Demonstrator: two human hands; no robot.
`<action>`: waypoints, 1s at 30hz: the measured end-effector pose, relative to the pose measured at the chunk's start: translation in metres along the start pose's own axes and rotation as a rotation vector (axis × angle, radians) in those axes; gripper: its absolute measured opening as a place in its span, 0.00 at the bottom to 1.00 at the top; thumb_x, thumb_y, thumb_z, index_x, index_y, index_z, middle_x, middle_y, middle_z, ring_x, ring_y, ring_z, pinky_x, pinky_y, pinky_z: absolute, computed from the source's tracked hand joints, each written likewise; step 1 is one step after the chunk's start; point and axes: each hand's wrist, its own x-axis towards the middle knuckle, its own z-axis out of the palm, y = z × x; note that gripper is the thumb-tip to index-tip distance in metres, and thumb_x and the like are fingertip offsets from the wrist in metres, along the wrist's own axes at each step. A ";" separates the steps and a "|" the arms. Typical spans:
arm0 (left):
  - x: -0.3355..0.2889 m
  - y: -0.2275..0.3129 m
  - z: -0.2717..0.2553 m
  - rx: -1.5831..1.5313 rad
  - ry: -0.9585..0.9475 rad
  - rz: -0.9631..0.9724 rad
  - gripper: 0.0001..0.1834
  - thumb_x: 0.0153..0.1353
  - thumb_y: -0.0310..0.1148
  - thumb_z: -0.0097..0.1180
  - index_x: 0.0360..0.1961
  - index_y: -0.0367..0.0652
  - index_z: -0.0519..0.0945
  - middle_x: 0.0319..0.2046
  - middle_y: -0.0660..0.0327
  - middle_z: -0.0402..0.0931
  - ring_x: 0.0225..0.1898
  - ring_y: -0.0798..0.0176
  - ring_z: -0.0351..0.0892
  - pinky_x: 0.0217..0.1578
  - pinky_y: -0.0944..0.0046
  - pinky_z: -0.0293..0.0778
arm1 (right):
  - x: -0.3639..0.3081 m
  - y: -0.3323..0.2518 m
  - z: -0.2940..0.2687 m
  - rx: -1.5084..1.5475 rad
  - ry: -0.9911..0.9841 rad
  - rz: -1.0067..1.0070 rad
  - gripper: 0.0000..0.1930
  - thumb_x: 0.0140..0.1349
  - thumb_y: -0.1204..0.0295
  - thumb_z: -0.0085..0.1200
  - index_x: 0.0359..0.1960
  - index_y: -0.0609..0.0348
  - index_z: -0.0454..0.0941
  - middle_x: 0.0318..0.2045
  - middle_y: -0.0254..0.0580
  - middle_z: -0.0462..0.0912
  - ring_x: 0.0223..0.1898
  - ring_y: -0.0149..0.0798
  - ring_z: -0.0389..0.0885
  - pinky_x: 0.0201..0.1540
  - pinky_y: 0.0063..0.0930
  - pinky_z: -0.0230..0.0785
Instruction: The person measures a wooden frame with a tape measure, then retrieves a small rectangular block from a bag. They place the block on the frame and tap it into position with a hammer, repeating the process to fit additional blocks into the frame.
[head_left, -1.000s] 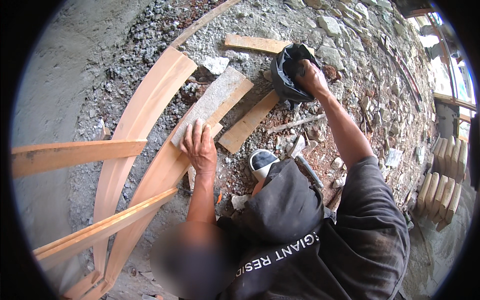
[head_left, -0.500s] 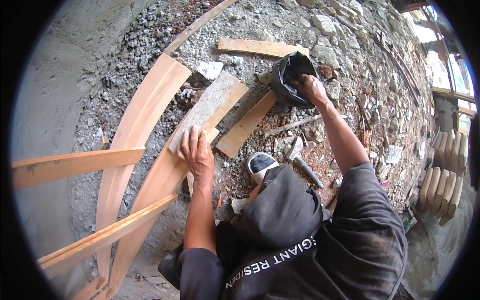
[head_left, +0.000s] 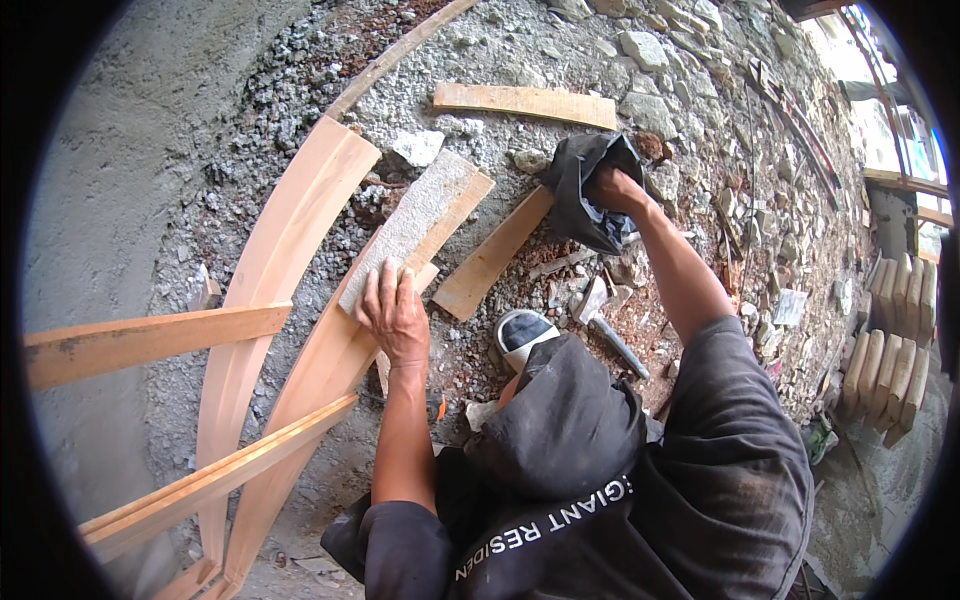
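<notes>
My left hand (head_left: 393,318) lies on the lower end of a short wooden board (head_left: 418,222) with a rough grey top face. Its fingers stretch over that face, slightly apart; the thumb is hard to make out. This board rests on a long pale timber frame piece (head_left: 318,365). My right hand (head_left: 618,190) reaches down into the mouth of a black plastic bag (head_left: 578,195), which hides the fingers, so whether they hold anything does not show. Below the bag a hammer (head_left: 615,340) lies on the rubble.
A second long timber frame piece (head_left: 282,235) runs along the left, crossed by a wooden crosspiece (head_left: 160,340). Loose planks (head_left: 495,255) lie near the bag. Broken stones (head_left: 650,50) cover the ground, and stacked pale slabs (head_left: 885,385) stand at the far right.
The black bag has shifted toward me and tipped, its mouth now turned to the right. My right hand has gone deeper into it. My left hand has stayed on the board.
</notes>
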 end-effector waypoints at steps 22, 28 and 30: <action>0.000 0.000 -0.003 0.036 0.023 -0.028 0.14 0.53 0.29 0.60 0.43 0.51 0.80 0.55 0.64 0.73 0.59 0.55 0.65 0.58 0.48 0.55 | 0.021 -0.050 -0.052 0.039 -0.067 0.200 0.13 0.58 0.72 0.41 0.41 0.60 0.76 0.38 0.57 0.79 0.43 0.56 0.78 0.42 0.45 0.72; -0.002 -0.005 -0.008 0.043 0.038 -0.037 0.14 0.52 0.29 0.61 0.42 0.51 0.80 0.54 0.63 0.74 0.58 0.55 0.66 0.57 0.48 0.56 | 0.044 -0.048 -0.046 -0.179 -0.081 -0.084 0.11 0.55 0.73 0.47 0.38 0.63 0.77 0.37 0.54 0.80 0.42 0.50 0.80 0.45 0.40 0.72; 0.001 0.001 0.005 -0.001 0.051 -0.013 0.16 0.52 0.28 0.60 0.44 0.50 0.79 0.56 0.63 0.71 0.60 0.55 0.64 0.58 0.47 0.55 | 0.049 0.000 -0.020 -0.413 -0.008 -0.164 0.09 0.54 0.74 0.47 0.32 0.64 0.77 0.35 0.52 0.80 0.39 0.49 0.79 0.42 0.40 0.71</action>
